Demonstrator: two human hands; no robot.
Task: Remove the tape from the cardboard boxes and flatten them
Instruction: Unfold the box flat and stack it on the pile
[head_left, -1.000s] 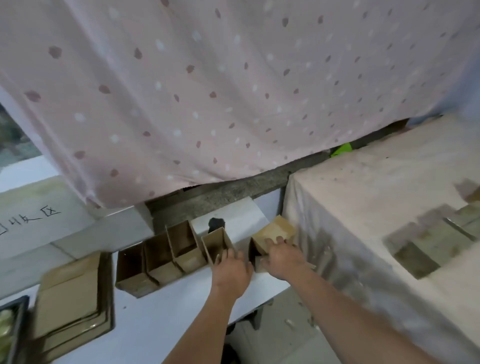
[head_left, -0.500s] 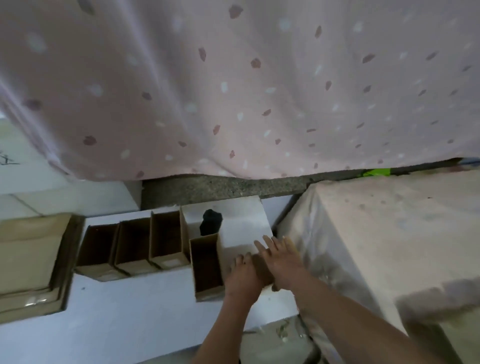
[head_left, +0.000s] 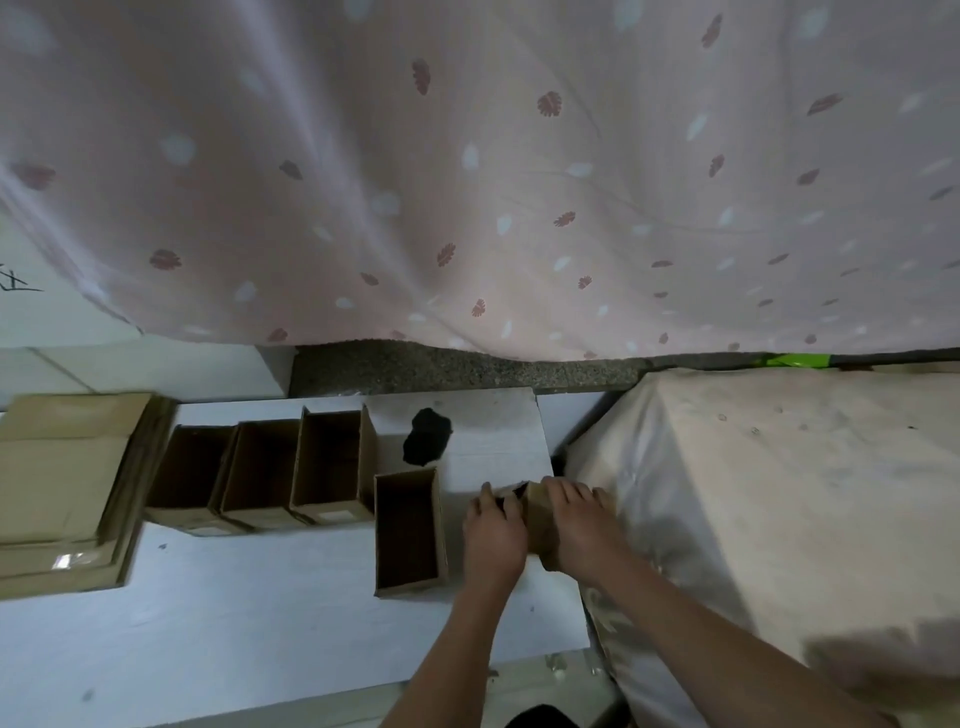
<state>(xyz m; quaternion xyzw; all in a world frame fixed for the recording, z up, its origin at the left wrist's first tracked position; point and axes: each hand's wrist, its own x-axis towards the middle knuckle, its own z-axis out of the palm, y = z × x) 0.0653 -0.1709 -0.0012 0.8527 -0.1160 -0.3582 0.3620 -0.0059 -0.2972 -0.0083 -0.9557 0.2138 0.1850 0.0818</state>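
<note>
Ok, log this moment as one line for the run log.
stage: flattening | left hand: on small box | right hand: on small box | open boxes waiting: four | flattened stack: far left

Brown boxes (head_left: 332, 467), white table (head_left: 260, 623), pink leaf-patterned curtain (head_left: 519, 182).

since a second ago my view tips down and closer, so the curtain (head_left: 467, 182) fills more of the top. both hands slide back toward me along the counter (head_left: 234, 623) with the small box (head_left: 537, 514). a second ago that box stands open at the far edge; now it lies squeezed between my left hand (head_left: 493, 535) and right hand (head_left: 582, 525), fingers curled over its top. the open box (head_left: 408, 530) beside my left hand sits apart from the row of three, nearer to me.
</note>
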